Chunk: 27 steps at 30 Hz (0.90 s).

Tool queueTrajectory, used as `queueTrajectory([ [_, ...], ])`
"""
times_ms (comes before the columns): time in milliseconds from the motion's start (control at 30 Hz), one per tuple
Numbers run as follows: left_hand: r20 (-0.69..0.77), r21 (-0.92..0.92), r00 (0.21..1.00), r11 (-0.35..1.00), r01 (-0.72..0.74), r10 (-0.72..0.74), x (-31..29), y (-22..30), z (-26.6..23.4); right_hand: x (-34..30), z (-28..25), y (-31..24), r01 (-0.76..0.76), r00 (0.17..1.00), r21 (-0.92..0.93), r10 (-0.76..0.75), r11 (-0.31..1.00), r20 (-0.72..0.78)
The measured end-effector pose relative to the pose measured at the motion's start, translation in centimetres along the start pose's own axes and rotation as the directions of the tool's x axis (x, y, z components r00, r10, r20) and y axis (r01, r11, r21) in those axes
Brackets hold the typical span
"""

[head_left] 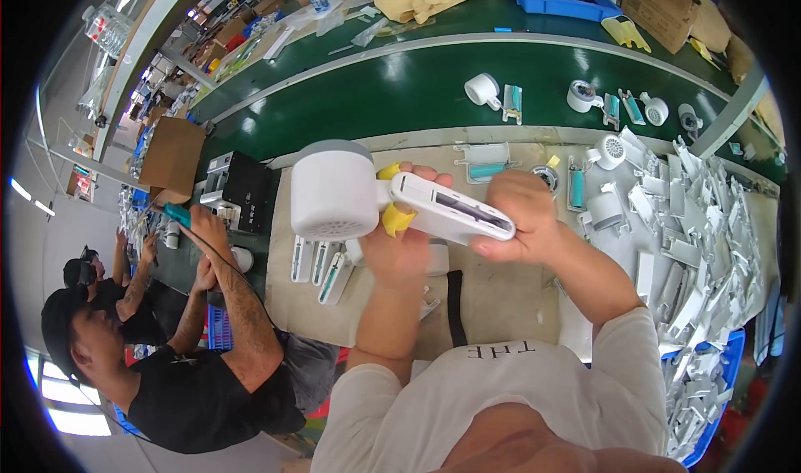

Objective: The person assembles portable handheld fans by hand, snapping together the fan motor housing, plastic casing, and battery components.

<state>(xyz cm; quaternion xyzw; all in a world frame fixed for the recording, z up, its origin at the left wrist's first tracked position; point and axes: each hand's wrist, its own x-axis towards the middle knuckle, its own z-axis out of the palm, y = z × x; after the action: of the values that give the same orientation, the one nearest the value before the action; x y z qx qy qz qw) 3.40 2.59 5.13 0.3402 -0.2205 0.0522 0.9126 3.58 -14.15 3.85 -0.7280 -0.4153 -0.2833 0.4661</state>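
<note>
A white handheld fan [334, 193], with a round vented head, a grey rim and a straight handle, is held up above the bench. My left hand [392, 252] is wrapped round it where head meets handle, with yellow covers on some fingers. Around the far end of the handle, my right hand [521, 214] is closed, its thumb along the near side. A long dark slot in the handle faces up. Beneath, several white handle parts [335, 278] lie on the mat, some with a teal cylinder inside. Another tray-like part [486, 171] lies beyond the handle.
White plastic shells [692, 231] are heaped at right, above a blue crate [732, 364]. Fan heads [482, 90] and handle parts stand on the green bench behind. A black boxy machine [238, 193] is at left, beside a co-worker [158, 373] holding a teal-handled tool [177, 214].
</note>
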Motion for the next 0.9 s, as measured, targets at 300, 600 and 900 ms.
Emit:
queueTrajectory([
  [300, -0.110, 0.783, 0.994, -0.617, 0.084, -0.005, 8.9, 12.0, -25.0, -1.0, -3.6, 20.2, -0.293, 0.774, -0.853, 0.630, 0.433, 0.054],
  [600, 0.007, 0.358, 0.997, -0.931, 0.065, 0.073, 5.5, 12.2, -27.2, 1.8, -5.4, 23.4, -0.037, 0.459, -0.776, 0.701, 0.629, 0.546],
  [900, -0.141, 0.147, 0.728, 0.713, 0.685, -0.671, 4.5, -6.3, -7.4, 2.5, -2.8, 7.1, -0.729, 0.649, -0.244, 0.759, 0.640, 0.054],
])
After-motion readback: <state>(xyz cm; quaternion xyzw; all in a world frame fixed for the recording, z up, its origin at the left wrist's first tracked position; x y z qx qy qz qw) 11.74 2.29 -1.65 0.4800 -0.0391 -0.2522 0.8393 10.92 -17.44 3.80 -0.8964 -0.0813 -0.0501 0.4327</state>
